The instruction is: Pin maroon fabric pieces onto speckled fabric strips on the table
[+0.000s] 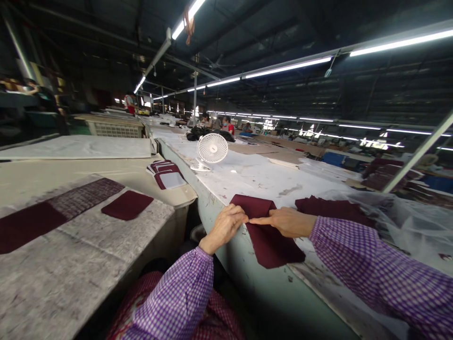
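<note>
A maroon fabric piece (273,245) lies over the near edge of the long white-covered table, its far part folded or curled up and its near part hanging slightly past the edge. My left hand (227,225) pinches its left edge, fingertips pressed together. From the other side my right hand (290,222) rests on the same piece. Its index finger is stretched straight out and meets the left fingertips; the other fingers are partly hidden beneath the hand. Behind the right wrist, a second maroon fabric pile (331,210) lies on the table.
At left, a lower table (88,264) carries maroon fabric strips (31,225) and a maroon rectangle (127,205). Maroon-edged pieces (168,175) are stacked near the gap between tables. A white clip fan (212,148) stands ahead. Clear plastic sheeting (414,226) lies at right. People work farther back.
</note>
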Available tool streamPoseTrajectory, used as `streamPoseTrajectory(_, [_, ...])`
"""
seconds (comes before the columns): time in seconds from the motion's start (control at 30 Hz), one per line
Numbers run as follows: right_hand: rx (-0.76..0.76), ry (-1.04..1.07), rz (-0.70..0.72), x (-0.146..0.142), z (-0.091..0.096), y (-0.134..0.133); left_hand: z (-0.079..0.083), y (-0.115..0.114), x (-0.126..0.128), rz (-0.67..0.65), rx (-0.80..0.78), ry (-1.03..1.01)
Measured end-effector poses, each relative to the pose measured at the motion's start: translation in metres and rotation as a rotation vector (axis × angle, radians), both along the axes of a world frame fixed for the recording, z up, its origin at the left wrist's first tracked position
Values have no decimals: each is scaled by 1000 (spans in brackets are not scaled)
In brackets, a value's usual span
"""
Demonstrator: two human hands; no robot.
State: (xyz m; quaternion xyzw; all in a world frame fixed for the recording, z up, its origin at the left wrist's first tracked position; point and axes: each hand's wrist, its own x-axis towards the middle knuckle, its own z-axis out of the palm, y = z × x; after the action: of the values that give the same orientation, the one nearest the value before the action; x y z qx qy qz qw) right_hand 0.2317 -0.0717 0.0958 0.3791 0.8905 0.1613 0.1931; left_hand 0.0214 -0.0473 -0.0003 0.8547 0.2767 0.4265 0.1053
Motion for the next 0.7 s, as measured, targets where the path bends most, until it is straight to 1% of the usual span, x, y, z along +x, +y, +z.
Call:
streamPoseTrajectory(0.07, [51,-40,9,-4,-3,-3,1,0,-4,-50,-64,-61])
streamPoseTrajectory(0.13, [98,-53,14,-7,-7,-6,1,1,-6,-72,-126,-123])
streamPoseTrajectory(0.23, [150,-21,-3,-9,-11,-12,0,2,-6,-46,-182,-188])
streamPoseTrajectory(0.3, [151,38,-54,-8,-11,-13,0,4,-4,-3,-195,-214])
streamPoseTrajectory(0.37, [118,119,-131,-5,-8,-11,1,6,-3,75,-161,-221])
streamPoseTrajectory(0.43, [51,204,-197,-1,-6,-7,3,9,-3,173,-102,-180])
streamPoseTrajectory(0.5, [-45,305,-231,4,-8,0,4,14,-1,315,-86,-111])
streamPoseTrajectory(0.57, [-123,416,-258,8,-13,6,5,20,3,509,-146,-65])
streamPoseTrajectory(0.63, [-153,501,-265,11,-17,12,7,26,10,671,-223,-42])
streamPoseTrajectory(0.67, [-160,529,-250,13,-17,15,8,29,14,705,-247,-33])
streamPoseTrajectory(0.7, [-182,555,-226,16,-14,18,9,32,18,709,-257,-34])
